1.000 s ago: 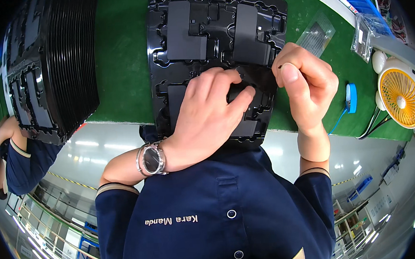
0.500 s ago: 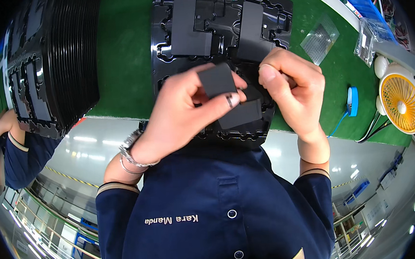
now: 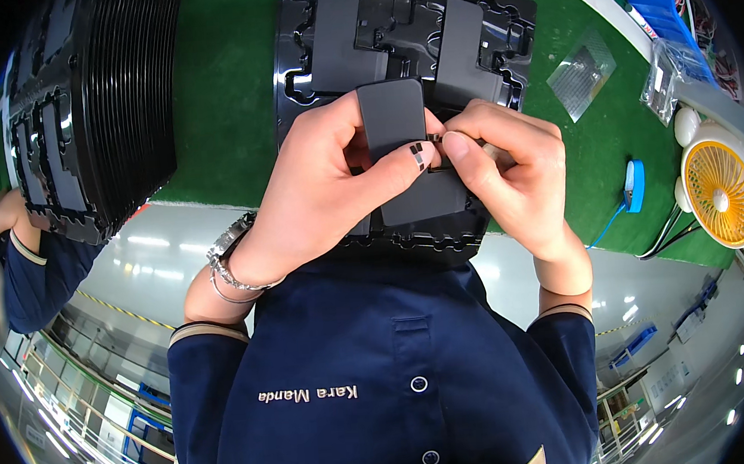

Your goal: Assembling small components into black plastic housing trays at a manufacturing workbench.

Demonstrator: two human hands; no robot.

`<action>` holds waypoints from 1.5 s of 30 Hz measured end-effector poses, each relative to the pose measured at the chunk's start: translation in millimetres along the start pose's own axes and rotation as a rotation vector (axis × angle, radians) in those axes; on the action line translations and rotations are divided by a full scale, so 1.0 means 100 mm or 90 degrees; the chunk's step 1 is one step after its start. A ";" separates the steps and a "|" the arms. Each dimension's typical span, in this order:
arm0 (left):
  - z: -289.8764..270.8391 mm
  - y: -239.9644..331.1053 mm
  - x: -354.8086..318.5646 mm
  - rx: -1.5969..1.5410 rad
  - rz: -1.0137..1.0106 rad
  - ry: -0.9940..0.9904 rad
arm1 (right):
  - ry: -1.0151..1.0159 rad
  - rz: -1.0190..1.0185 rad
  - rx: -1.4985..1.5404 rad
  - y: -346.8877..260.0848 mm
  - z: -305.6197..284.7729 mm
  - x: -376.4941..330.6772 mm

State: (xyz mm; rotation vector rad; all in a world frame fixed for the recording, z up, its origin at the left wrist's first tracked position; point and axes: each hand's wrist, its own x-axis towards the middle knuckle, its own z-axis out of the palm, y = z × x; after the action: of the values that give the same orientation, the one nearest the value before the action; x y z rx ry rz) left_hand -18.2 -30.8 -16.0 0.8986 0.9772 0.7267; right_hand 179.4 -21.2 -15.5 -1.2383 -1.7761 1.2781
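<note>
Black tray (image 3: 410, 33), nested parts (image 3: 339, 40), flat part (image 3: 392, 118) in left grip (image 3: 321, 179)

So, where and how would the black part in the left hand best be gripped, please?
Probably by its long edges, coming from the left: the black part looks flat and longish, and the right hand crowds its lower right.

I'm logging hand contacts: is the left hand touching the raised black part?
Touching. The head view shows the left hand holding the black part, its thumb lying across the face.
</note>
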 end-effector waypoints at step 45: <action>0.15 -0.07 -0.11 0.164 -0.063 -0.041 | 0.184 0.048 0.004 0.17 -0.20 0.07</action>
State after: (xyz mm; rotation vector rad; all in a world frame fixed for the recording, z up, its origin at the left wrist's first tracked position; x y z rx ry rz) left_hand -7.9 -48.2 -14.2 1.0836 1.0649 0.4913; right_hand 199.7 -6.5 -24.5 -1.4196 -1.5314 1.0812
